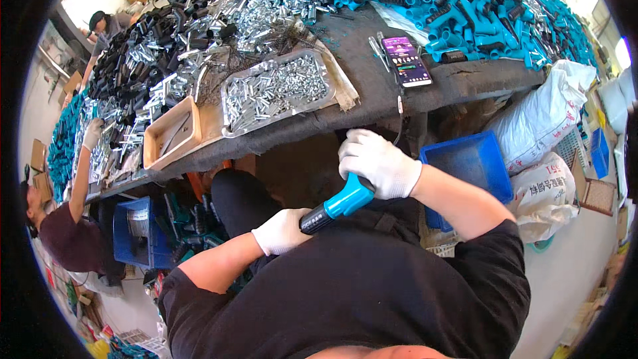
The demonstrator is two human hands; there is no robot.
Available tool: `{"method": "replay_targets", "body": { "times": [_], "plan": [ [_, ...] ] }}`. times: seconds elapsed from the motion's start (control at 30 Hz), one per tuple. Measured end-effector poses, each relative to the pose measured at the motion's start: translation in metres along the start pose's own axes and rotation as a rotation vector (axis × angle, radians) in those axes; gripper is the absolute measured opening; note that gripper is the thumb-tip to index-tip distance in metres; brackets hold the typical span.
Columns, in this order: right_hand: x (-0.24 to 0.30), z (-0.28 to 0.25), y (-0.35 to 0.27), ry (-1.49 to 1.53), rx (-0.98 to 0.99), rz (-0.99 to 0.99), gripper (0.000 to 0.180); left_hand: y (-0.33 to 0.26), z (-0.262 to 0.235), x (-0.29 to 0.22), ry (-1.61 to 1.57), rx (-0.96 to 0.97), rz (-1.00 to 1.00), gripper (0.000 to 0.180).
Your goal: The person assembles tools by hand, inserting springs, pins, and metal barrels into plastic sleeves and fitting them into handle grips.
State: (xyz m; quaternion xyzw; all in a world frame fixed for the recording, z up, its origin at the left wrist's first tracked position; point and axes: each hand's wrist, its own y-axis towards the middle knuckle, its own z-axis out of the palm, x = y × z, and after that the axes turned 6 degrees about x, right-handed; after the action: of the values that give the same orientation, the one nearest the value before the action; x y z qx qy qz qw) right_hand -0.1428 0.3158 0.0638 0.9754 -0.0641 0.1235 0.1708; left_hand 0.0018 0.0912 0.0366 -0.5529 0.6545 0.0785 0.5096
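Close in front of my body I hold a teal plastic tool handle (351, 197) with a black ribbed grip. My right hand (380, 163), in a white knit glove, is closed around its upper teal end and hides that end. My left hand (282, 231), gloved the same way, is closed at the lower end of the black grip (315, 220). The handle lies slanted between both hands, below the table's front edge. Beyond them on the table stands a clear tray (278, 117) of small metal pins and fittings.
A wooden tray (193, 139) holds a thin tool. A phone (407, 63) lies near the edge. Teal handles (465, 16) and black grips (126, 53) are heaped behind. Blue bins (502, 179) and white sacks (541, 123) stand right. Two other people work at left, one reaching with a gloved hand (93, 134).
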Motion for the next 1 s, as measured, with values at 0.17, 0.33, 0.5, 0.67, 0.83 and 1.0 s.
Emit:
{"method": "replay_targets", "body": {
  "times": [0.17,0.33,0.5,0.67,0.83,1.0],
  "plan": [
    [-0.009,0.052,-0.013,1.181,0.117,0.647,0.049,-0.006,-0.071,-0.021,-0.091,0.166,0.035,0.041],
    [0.007,0.079,0.012,1.381,0.07,0.767,0.043,0.0,-0.079,0.019,-0.736,-0.425,0.706,0.056],
    [0.01,0.08,0.057,1.497,0.301,0.823,0.039,0.031,-0.068,0.054,-1.547,-0.577,0.582,0.029],
    [-0.008,0.074,0.086,1.719,0.161,0.731,0.044,0.013,-0.08,0.08,-1.428,-0.483,0.423,0.057],
    [-0.034,0.06,0.12,0.952,0.845,0.568,0.05,0.017,-0.13,0.105,-0.978,-0.291,1.032,0.034],
    [-0.115,-0.031,0.203,0.572,0.628,0.399,0.026,0.022,-0.14,0.128,-0.99,-0.396,1.026,0.019]
  ]
}}
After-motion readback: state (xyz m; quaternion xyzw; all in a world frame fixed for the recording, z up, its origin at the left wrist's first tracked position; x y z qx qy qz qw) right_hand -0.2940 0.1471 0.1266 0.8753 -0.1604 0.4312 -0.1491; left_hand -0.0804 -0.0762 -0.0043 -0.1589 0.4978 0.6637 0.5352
